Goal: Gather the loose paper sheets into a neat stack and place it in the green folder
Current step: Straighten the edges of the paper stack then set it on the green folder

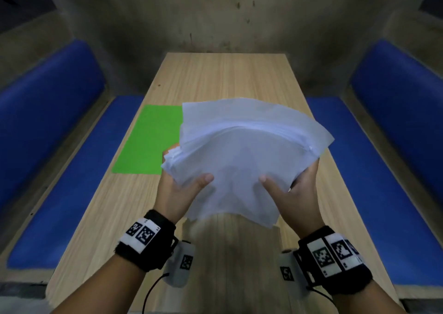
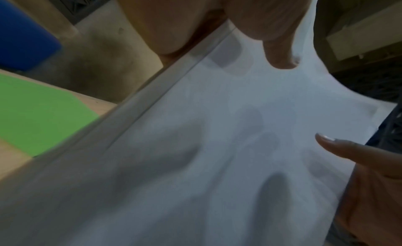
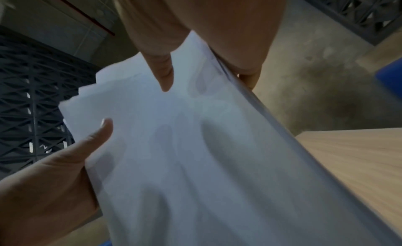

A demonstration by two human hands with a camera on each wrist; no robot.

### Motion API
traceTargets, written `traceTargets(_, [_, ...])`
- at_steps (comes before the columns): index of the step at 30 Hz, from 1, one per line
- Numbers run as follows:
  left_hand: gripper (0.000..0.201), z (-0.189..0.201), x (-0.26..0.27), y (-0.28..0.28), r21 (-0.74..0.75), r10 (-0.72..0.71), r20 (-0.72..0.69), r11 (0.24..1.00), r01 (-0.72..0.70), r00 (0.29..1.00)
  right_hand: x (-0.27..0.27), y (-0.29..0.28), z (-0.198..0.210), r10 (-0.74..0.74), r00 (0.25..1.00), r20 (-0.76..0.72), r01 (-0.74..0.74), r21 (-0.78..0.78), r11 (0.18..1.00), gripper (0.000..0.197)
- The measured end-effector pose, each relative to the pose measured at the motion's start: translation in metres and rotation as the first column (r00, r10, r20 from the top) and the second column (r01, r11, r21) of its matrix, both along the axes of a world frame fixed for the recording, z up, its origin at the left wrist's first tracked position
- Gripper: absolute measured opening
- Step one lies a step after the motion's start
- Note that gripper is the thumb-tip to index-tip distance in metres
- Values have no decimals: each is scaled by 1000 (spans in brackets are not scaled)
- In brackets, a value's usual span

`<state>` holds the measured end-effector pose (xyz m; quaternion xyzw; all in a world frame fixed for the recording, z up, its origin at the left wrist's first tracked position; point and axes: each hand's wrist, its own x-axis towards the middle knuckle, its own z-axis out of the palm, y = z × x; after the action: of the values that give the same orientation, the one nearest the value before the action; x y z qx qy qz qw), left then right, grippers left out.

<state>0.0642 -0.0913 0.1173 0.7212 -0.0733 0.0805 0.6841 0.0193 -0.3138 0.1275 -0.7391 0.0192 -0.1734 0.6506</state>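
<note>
Both hands carry the paper sheets (image 1: 242,155) clear above the counter (image 1: 225,78); no sheet is seen lying loose on the wood. The left hand (image 1: 182,189) takes the bundle at its left edge, thumb pressed on the top sheet, fingers out of sight beneath. The right hand (image 1: 294,189) mirrors it on the right edge, thumb on top, fingers under. So each grip pinches the paper between thumb and hidden fingers, neither spread. The bundle is not yet neat: edges fan out at the left corner and along the far right side, the far sheets splay wider than the near ones, and the top sheet sags and ripples between the thumbs, as the wrist views show. The green folder (image 1: 148,138) lies flat on the counter to the left of the bundle, partly hidden behind it; whether its cover is open or closed cannot be told from here. Judgement: gathering looks done, squaring is the step in hand. The next move likely calls for standing the sheets on edge and tapping them on the bare wood, loosening both thumbs enough for the sheets to slide level, then turning and tapping a second edge. After that the folder needs opening, which wants one hand free, so the stack must rest somewhere or be held one-handed. Risk: thin, limp sheets may slip out from the fanned corner if the pinch eases too far.
</note>
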Motion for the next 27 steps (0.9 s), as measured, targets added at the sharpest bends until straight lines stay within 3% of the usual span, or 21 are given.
traceTargets(3, [93, 16, 7, -2, -9, 72, 104, 997, -72, 992, 6, 1, 11, -33, 992, 125, 32, 18, 999, 87])
traceTargets(6, [107, 30, 15, -4, 30, 165, 318, 983, -183, 934, 17, 1, 19, -115, 953, 281, 131, -41, 990, 105])
traceTargets(8, [112, 39, 22, -2, 116, 166, 448, 963, -241, 878, 25, -1, 25, -136, 922, 361, 196, -135, 971, 113])
traceTargets(10, [115, 50, 27, 1, 217, 72, 532, 951, -219, 843, 32, -6, 29, -94, 895, 436, 219, -246, 944, 113])
traceTargets(14, [106, 71, 29, 8, 434, -114, 512, 890, -142, 851, 36, -16, 38, -35, 904, 426, 261, -486, 834, 93])
traceTargets(18, [110, 83, 32, 9, 606, -191, 460, 781, -149, 867, 36, -18, 42, -31, 926, 377, 244, -532, 811, 89])
traceTargets(20, [102, 85, 34, 7, 639, -180, 471, 745, -192, 864, 36, -19, 43, -24, 927, 375, 237, -533, 812, 86])
traceTargets(27, [47, 75, 36, 4, 531, -87, 646, 765, -365, 758, 35, -20, 39, -17, 894, 447, 242, -451, 859, 51])
